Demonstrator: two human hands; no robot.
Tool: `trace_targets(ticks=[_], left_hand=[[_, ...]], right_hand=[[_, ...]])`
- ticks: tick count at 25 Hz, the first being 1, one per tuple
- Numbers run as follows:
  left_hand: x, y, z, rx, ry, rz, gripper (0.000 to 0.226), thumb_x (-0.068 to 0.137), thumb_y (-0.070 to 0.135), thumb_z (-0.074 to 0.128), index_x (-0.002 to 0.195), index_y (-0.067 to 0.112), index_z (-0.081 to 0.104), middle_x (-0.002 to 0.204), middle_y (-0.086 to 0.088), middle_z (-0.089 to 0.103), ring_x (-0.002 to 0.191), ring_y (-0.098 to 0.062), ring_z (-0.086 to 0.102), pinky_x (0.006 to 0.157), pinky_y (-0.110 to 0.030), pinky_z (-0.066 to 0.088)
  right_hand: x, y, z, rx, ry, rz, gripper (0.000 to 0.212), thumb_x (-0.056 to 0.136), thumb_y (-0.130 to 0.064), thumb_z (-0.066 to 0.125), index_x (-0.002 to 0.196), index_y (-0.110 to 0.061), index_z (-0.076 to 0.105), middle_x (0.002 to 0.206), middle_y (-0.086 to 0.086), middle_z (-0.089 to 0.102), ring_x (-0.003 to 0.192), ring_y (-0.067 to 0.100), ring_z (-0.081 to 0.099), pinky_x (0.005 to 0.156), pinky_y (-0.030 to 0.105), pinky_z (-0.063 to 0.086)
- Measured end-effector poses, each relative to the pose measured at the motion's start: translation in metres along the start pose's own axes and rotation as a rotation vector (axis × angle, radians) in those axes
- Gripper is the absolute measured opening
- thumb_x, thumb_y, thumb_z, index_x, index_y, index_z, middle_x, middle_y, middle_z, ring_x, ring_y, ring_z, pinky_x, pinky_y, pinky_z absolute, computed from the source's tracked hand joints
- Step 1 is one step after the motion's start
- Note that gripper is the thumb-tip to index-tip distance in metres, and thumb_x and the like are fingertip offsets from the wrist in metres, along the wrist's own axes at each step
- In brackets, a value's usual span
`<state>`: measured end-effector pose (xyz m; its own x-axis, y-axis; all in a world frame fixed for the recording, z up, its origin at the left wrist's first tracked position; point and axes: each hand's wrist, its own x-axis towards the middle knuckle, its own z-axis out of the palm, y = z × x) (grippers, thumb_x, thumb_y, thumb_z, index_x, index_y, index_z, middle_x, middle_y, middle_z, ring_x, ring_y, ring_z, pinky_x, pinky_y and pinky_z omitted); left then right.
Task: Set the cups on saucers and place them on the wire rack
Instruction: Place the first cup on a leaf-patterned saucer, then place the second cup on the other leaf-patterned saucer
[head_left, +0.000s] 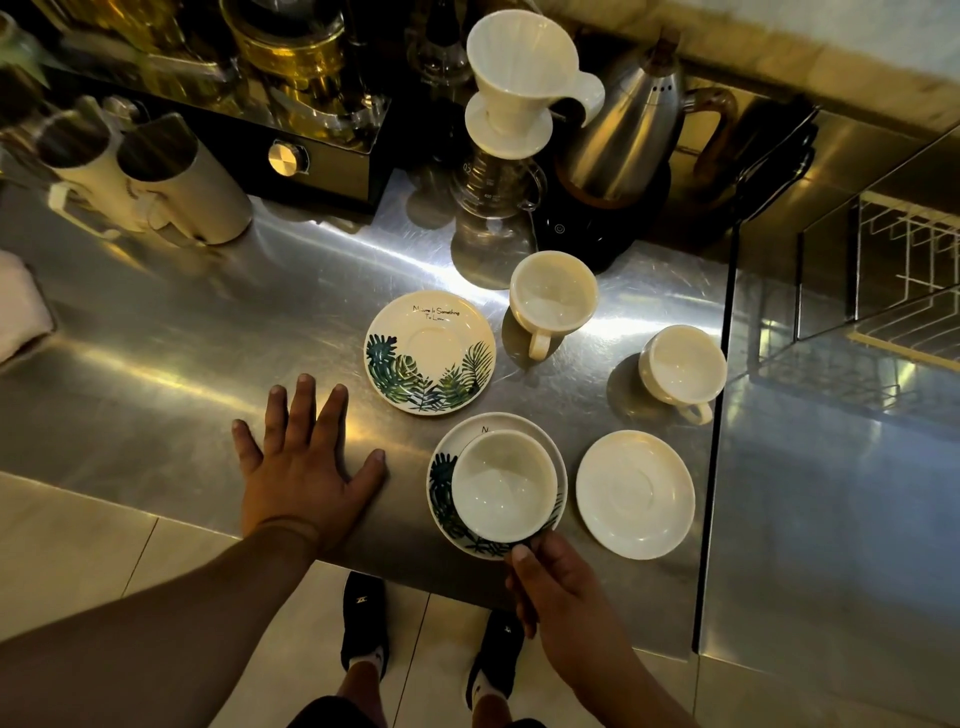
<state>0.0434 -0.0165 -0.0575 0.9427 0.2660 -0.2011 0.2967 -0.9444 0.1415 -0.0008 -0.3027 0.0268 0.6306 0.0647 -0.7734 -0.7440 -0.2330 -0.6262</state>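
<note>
A white cup (503, 486) sits on a leaf-patterned saucer (442, 506) near the counter's front edge. My right hand (558, 587) grips this cup at its near side, where the handle is hidden under my fingers. My left hand (306, 457) lies flat on the steel counter, fingers spread, holding nothing. A second leaf-patterned saucer (430, 352) lies bare behind it. A plain white saucer (635, 493) lies bare to the right. Two more white cups stand on the counter, one (552, 299) in the middle and one (681, 366) further right. The wire rack (906, 270) is at the far right.
Behind the cups stand a glass server (493, 218) with a white dripper (519, 78) on top, and a steel kettle (634, 135) on a black base. Two cream pitchers (156, 182) and a black machine (291, 156) stand at the back left. My feet show below the counter's front edge.
</note>
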Motion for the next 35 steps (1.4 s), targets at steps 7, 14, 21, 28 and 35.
trace_targets(ticks=[7, 14, 21, 28, 35], left_hand=[[0.0, -0.001, 0.002, 0.002, 0.005, 0.005, 0.088, 0.085, 0.08, 0.031, 0.159, 0.037, 0.011, 0.172, -0.003, 0.004, 0.157, -0.027, -0.006, 0.122, -0.065, -0.001], [0.0, 0.0, -0.001, 0.001, -0.008, -0.001, 0.088, 0.085, 0.08, 0.029, 0.159, 0.037, 0.01, 0.172, -0.002, 0.002, 0.157, -0.026, -0.009, 0.122, -0.065, -0.002], [-0.001, 0.003, -0.006, -0.013, -0.025, -0.003, 0.09, 0.083, 0.079, 0.029, 0.16, 0.036, 0.01, 0.172, -0.002, 0.0, 0.157, -0.026, -0.01, 0.122, -0.064, -0.004], [-0.001, 0.001, -0.006, -0.001, -0.031, 0.004, 0.09, 0.084, 0.079, 0.029, 0.161, 0.035, 0.012, 0.172, -0.003, 0.0, 0.157, -0.026, -0.01, 0.122, -0.065, -0.003], [0.0, 0.0, -0.004, 0.012, -0.021, 0.007, 0.09, 0.084, 0.079, 0.031, 0.16, 0.033, 0.019, 0.171, -0.004, 0.004, 0.157, -0.028, -0.007, 0.122, -0.065, -0.002]], right_hand=[[0.0, -0.007, -0.004, -0.13, 0.01, -0.007, 0.018, 0.101, -0.032, 0.059, 0.09, -0.025, 0.07, 0.074, 0.001, 0.072, 0.056, 0.0, 0.058, 0.056, 0.019, 0.046], [-0.003, -0.008, -0.014, -0.253, 0.142, -0.097, 0.011, 0.096, -0.039, 0.063, 0.087, -0.038, 0.069, 0.081, -0.012, 0.074, 0.075, 0.001, 0.069, 0.062, 0.017, 0.05], [0.032, -0.05, -0.047, -0.153, 0.395, -0.197, 0.015, 0.099, -0.036, 0.058, 0.087, -0.039, 0.067, 0.081, -0.015, 0.071, 0.082, 0.005, 0.064, 0.067, 0.023, 0.038], [0.099, -0.116, -0.044, -0.153, 0.37, -0.257, 0.012, 0.096, -0.045, 0.061, 0.101, -0.036, 0.066, 0.081, -0.009, 0.072, 0.068, 0.006, 0.068, 0.057, 0.02, 0.047], [0.136, -0.141, -0.029, -0.173, 0.317, -0.19, 0.025, 0.091, -0.057, 0.062, 0.1, -0.034, 0.061, 0.083, -0.017, 0.067, 0.076, 0.005, 0.064, 0.06, 0.022, 0.042]])
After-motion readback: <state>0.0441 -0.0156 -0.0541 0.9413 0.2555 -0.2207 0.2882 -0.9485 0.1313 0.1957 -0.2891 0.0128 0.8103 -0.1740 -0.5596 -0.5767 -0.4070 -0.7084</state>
